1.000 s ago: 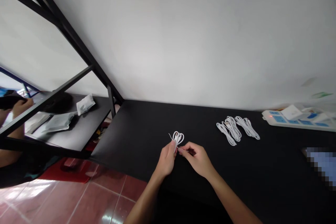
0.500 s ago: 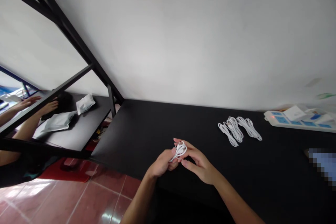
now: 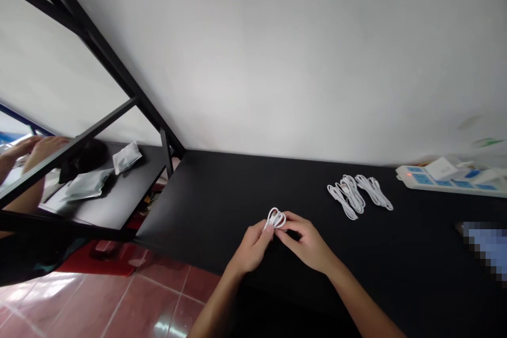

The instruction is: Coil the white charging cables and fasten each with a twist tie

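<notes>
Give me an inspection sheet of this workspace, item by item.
Surface: black table.
Job's things: white cable bundle between both hands.
Clutter: white papers on a white power strip.
Hands: left hand and right hand both hold the bundle.
Cables: coiled white cables lie on the table to the right.
Surroundings: black metal shelf frame, red floor tiles, white wall, another person's hands at far left.

Bright even light, glare on the red floor tiles (image 3: 158, 301), warped edges
</notes>
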A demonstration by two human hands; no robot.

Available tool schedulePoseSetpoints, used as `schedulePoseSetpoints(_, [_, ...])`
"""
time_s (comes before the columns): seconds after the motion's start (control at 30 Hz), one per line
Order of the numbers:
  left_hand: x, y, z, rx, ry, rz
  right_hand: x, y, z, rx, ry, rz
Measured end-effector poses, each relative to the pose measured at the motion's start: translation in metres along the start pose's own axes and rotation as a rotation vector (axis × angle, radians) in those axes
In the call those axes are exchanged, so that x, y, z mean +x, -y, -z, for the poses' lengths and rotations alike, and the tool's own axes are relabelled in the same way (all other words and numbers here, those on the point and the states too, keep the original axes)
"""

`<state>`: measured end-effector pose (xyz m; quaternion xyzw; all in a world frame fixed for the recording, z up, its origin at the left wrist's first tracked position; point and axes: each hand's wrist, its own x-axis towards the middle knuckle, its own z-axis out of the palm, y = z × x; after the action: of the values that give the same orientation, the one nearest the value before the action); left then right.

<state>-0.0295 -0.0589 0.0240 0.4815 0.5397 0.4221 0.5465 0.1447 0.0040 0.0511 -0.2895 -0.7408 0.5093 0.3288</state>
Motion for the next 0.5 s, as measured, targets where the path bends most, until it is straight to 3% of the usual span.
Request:
schedulePoseSetpoints(0.13, [-0.0018, -0.0029, -0.0033, 0.093, -0.047, -0.068, -0.0014, -0.0028, 0.0016, -0.021, -0.025, -0.015])
schedulePoseSetpoints(0.27, [-0.0015, 0.0016, -0.0067, 0.018, -0.051, -0.055, -0.0026, -0.0049, -0.0002, -0.037, -0.044, -0.03])
schedulePoseSetpoints(0.43, [0.0008, 0.0002, -0.0028, 0.223, -0.209, -0.26, -0.003, -0.003, 0.0, -0.151, -0.03, 0.011])
schedulePoseSetpoints(0.5, [0.0018, -0.0026, 0.0015, 0.256, -0.195, -0.276, -0.003, -0.0019, 0.0017, -0.191, -0.015, 0.025])
